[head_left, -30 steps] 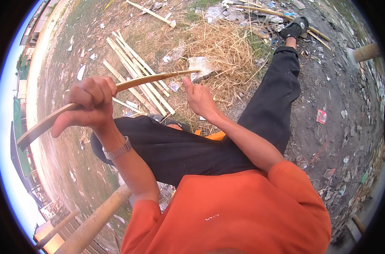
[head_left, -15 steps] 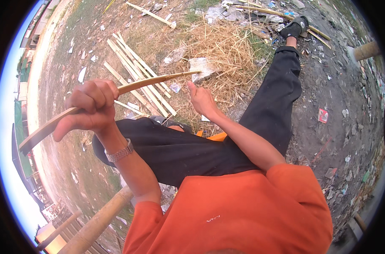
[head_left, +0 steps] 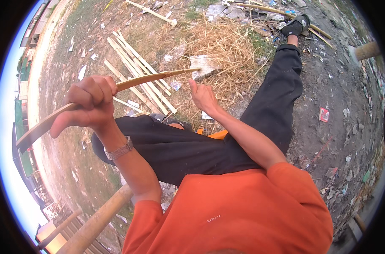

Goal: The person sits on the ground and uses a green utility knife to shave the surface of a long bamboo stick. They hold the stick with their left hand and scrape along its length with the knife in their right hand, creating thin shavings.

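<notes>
- Since a second ago, left hand (head_left: 89,103) sits slightly lower, fist clamped round the bamboo strip (head_left: 116,91) to steady it.
- Right hand (head_left: 203,96) hangs loosely open below the strip's tip, holding nothing.
- Beyond: split bamboo slats (head_left: 135,74), dry straw (head_left: 226,55).

Bare dirt ground (head_left: 328,84), darker and damper on the right, sparse grass toward the left. Heap of dry straw (head_left: 230,51) in the upper middle, a flat pale scrap (head_left: 203,65) lying on its left edge. Bundle of split bamboo slats (head_left: 137,76) lies on the ground left of the straw, laid roughly parallel. One more slat (head_left: 152,12) lies apart near the top. Long bamboo poles (head_left: 281,15) lie across the top right. Small litter scattered all over; a red wrapper (head_left: 323,114) lies on the dirt at right. Black shoe (head_left: 296,26) rests on the ground near the poles.
</notes>
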